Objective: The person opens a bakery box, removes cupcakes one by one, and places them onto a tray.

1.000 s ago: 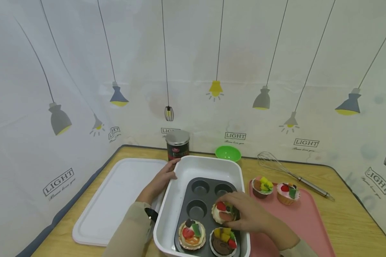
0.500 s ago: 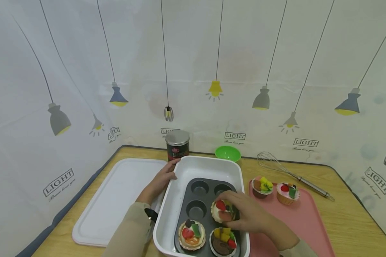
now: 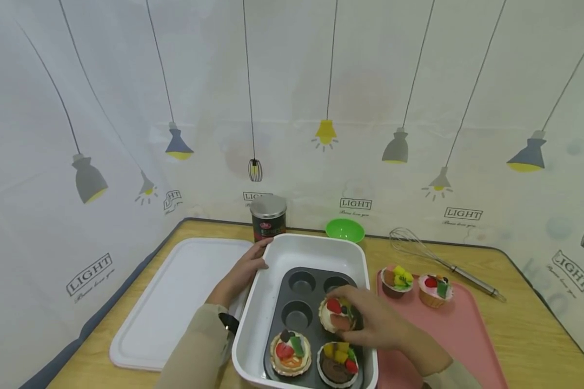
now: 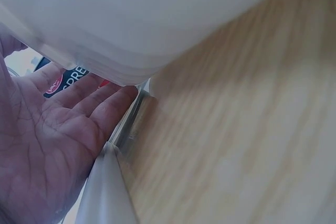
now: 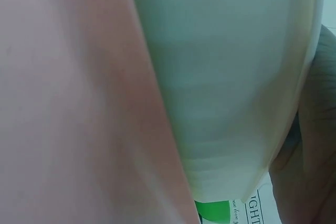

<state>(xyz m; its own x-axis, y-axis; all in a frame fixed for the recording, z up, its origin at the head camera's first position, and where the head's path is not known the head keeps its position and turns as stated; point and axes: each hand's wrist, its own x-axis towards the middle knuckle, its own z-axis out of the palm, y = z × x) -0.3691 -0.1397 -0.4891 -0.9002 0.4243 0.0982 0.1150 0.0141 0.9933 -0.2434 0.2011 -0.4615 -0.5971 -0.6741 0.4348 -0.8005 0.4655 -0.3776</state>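
Okay, my right hand (image 3: 373,319) has thumb and fingers round a fruit tart (image 3: 337,315) in the muffin tin (image 3: 319,281); left hand (image 3: 241,272) lies straight-fingered against the white tub (image 3: 316,253). Probably light, squishable; I'd pinch its sides.

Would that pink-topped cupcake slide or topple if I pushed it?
Pushed high, the pink-topped cupcake might topple, since it narrows downward. Pushed low, it may slide, as the pink tray looks smooth. Knocked over, it would probably roll, being round.
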